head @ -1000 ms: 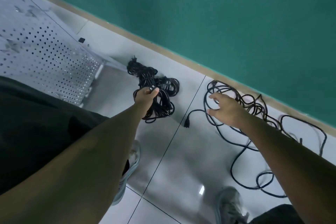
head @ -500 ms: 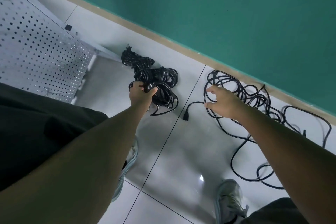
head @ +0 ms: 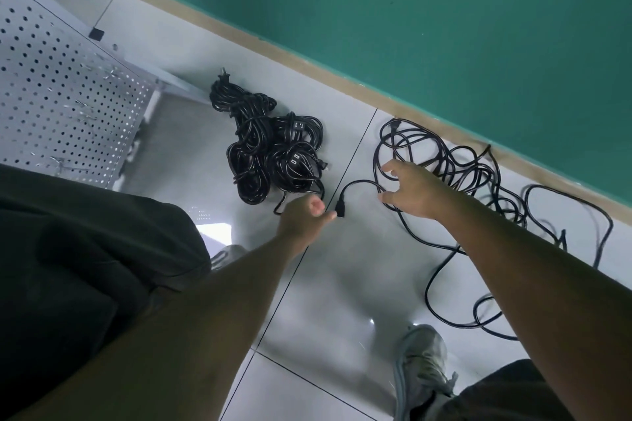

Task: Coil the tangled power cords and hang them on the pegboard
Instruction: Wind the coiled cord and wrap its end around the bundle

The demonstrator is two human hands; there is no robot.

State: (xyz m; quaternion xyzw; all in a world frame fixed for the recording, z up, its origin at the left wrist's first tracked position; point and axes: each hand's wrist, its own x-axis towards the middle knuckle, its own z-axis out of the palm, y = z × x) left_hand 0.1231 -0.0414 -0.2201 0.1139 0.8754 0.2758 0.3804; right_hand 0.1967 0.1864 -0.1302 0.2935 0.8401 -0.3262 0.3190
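White tiled floor [head: 342,301], teal wall [head: 444,10] with tan skirting. Coiled cords [head: 270,154] near pegboard [head: 61,85]; tangled cord [head: 455,167] by skirting. Left hand [head: 301,215] loose, fingertip at plug [head: 340,207]. Right hand [head: 410,190] spread wide, empty.

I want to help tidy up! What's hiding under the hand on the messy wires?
Under the right hand lie black loops of the loose cord tangle on the white floor. Which strands its palm covers, and whether it touches them, cannot be seen.

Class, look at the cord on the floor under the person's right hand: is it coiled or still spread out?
Spread out. The loose cord sprawls in irregular tangled loops across the floor tiles.
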